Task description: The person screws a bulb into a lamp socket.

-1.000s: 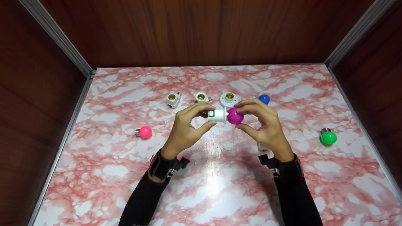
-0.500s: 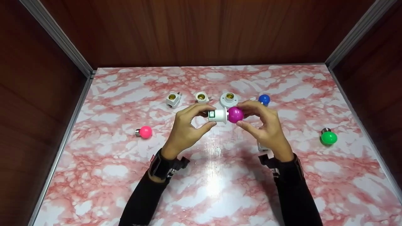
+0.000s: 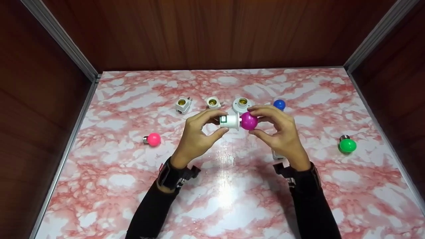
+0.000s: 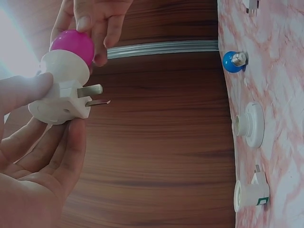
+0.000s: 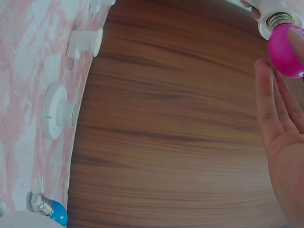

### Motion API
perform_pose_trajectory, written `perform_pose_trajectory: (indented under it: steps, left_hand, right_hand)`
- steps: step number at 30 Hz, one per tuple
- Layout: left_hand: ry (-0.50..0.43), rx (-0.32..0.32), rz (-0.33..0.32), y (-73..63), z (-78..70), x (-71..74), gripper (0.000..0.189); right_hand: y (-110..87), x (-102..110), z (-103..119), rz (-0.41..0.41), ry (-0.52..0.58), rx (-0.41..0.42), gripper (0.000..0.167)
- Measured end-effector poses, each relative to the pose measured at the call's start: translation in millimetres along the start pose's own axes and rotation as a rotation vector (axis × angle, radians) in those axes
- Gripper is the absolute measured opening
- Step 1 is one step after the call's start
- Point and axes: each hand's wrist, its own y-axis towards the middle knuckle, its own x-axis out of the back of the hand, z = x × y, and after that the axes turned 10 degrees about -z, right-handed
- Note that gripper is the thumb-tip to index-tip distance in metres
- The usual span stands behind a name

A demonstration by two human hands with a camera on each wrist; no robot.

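Observation:
My left hand (image 3: 196, 136) grips a white plug-in lamp socket (image 3: 232, 122) above the middle of the table. The socket lies sideways, mouth to the right, and its two flat metal prongs (image 4: 92, 95) stick out in the left wrist view. Thumb and fingers of my right hand (image 3: 285, 134) pinch a magenta light bulb (image 3: 249, 121) at the socket's mouth. In the right wrist view, some screw thread (image 5: 279, 19) of the bulb shows at the socket's rim; how deep the rest sits is hidden.
Behind the hands stand two white plug-in sockets (image 3: 182, 106) and a round-based socket (image 3: 239, 106). A blue bulb (image 3: 279, 105) lies right of them, a pink bulb (image 3: 153, 139) left, a green bulb (image 3: 347, 145) far right. My right hand partly covers a white object (image 3: 277, 155). Wooden walls (image 3: 212, 36) enclose the table.
My right fingers have shifted round the magenta bulb, sliding away and coming back over its top. The left hand and the socket stay nearly in place.

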Motion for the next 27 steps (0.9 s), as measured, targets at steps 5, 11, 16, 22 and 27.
perform_pose_trajectory:
  steps: [5,11,16,22,27]
  left_hand:
    - [-0.004,0.004,0.004,0.5,-1.1,0.2,0.037]
    - [0.0,0.005,0.01,0.2,-0.9,0.6,0.036]
    - [0.006,0.001,0.011,0.0,-0.3,0.9,0.036]
    - [0.01,0.002,0.007,-0.2,0.1,0.8,0.036]
    - [0.011,0.0,0.002,0.0,0.9,0.7,0.037]
  right_hand:
    - [-0.1,0.3,-0.4,-0.002,-0.028,0.007,0.051]
    - [-0.3,1.5,-2.0,-0.003,-0.077,0.012,0.053]
    - [-0.8,1.9,-3.0,-0.001,-0.117,0.015,0.053]
    - [-1.3,2.3,-2.7,0.003,-0.145,0.01,0.053]
    - [-1.4,2.5,-2.5,0.006,-0.159,0.003,0.053]
